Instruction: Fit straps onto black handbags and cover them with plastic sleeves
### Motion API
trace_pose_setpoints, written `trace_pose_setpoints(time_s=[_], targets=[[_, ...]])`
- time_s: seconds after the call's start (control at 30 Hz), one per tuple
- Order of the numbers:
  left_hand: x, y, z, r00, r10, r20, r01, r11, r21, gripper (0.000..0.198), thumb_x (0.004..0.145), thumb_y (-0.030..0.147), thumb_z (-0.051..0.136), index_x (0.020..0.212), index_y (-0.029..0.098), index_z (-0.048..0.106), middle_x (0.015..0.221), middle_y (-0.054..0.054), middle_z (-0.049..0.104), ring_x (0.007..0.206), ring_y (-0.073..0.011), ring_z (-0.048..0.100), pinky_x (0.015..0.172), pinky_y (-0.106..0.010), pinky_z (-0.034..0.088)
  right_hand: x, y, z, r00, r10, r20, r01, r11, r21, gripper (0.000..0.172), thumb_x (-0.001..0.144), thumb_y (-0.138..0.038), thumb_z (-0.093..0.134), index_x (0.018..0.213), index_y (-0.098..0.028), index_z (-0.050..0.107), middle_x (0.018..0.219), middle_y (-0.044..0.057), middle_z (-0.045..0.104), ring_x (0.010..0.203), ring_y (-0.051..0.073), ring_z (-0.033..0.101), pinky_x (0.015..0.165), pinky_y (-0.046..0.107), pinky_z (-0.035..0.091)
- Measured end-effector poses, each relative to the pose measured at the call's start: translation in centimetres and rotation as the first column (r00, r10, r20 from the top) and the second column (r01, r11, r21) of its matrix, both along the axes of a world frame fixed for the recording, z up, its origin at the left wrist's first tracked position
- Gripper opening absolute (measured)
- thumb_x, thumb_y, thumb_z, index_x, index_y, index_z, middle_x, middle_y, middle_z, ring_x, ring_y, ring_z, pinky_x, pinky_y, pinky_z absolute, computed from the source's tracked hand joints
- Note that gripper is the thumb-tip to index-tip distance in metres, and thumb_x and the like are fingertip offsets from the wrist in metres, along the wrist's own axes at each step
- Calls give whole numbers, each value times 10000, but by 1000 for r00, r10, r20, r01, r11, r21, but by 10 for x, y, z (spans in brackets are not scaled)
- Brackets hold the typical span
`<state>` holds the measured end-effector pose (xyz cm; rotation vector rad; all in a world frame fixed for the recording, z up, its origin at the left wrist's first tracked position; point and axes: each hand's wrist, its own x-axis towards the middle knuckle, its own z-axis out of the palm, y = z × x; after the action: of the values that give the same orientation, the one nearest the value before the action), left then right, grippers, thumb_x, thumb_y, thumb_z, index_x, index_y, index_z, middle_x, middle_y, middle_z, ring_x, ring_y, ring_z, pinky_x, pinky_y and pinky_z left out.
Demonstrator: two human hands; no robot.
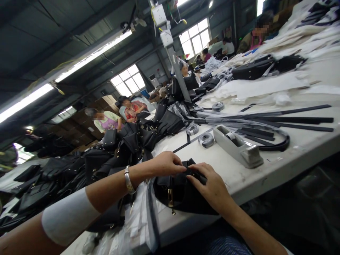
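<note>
A black handbag (180, 194) with gold-coloured metal fittings lies at the near edge of the white table, right in front of me. Both hands are at its upper part. My left hand (166, 163), reaching in from the left with a bangle on the wrist, pinches the bag's black edge between thumb and fingers. Close beside it, my right hand (209, 179) grips the same black part from the right, thumb below and fingers on top. The fingertips nearly meet; the exact piece between them is hard to make out.
Black bags (132, 141) are heaped to the left. A grey tape dispenser (237, 147) stands right of the handbag, near wrapped coils (205, 139) and long black straps (305, 120). A metal post (179, 76) rises behind. Several people work farther back.
</note>
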<state>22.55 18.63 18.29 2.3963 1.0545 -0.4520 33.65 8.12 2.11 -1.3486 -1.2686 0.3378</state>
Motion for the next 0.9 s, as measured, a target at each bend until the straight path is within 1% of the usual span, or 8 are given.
trace_pose_setpoints(time_s=[0.23,0.37,0.5,0.67,0.7,0.77,0.83,0.9], targets=[[12,-5,0,989,-128,-77,138,979,150,275,761,349,576,651,145,725,467,50,429,512,-110,403,502,-248,281,-7,-3,-7,999,-37,-37,40,998,57,208,881,-300,699,1084,-256,679,1029,64,687,1016,271,613,906,434,502],[19,-4,-1,977,-177,-122,192,974,123,253,756,325,569,671,152,733,494,42,472,543,-121,429,517,-255,290,-10,-5,-7,997,-50,-54,53,996,73,192,878,-240,689,1068,-260,671,1018,60,687,1018,280,607,904,443,501],[18,-4,-10,975,-177,-135,184,982,46,256,768,347,580,687,161,736,519,36,521,548,-122,447,510,-244,299,-14,-7,-10,998,-21,-52,25,997,68,202,878,-195,679,1070,-255,655,1040,60,686,1038,279,599,917,447,495],[7,-7,-22,974,-196,-112,215,958,190,298,835,358,555,733,155,747,570,-5,600,553,-140,481,540,-264,312,-10,-7,-14,999,-34,-32,33,999,-20,238,872,-254,702,1105,-247,655,1071,68,684,1051,290,604,930,475,491],[4,-7,-23,975,-204,-83,217,956,199,288,844,372,573,785,154,752,627,-19,644,590,-152,519,563,-263,336,-9,-7,-14,999,-38,-21,37,999,-33,225,873,-266,702,1094,-247,662,1063,67,685,1044,290,607,925,475,491],[-3,-8,-24,974,-226,7,219,951,216,314,831,416,654,1000,166,741,799,-46,722,708,-184,608,635,-260,401,-7,-9,-13,999,-42,0,42,998,-44,196,877,-281,701,1069,-253,679,1043,61,688,1031,285,609,918,469,489],[-10,-10,-26,964,-250,93,225,949,220,494,801,456,728,1216,197,665,963,-68,749,827,-217,663,720,-272,452,-6,-12,-11,999,-37,1,37,998,-41,186,871,-265,706,1056,-262,689,1036,54,691,1029,279,607,920,457,484],[-16,-11,-29,952,-280,120,251,945,209,535,810,484,734,1269,226,643,1033,-76,757,899,-240,691,782,-288,477,-4,-14,-8,1000,-20,-13,20,999,-44,191,858,-225,710,1043,-267,694,1046,50,695,1043,276,600,933,449,478]])
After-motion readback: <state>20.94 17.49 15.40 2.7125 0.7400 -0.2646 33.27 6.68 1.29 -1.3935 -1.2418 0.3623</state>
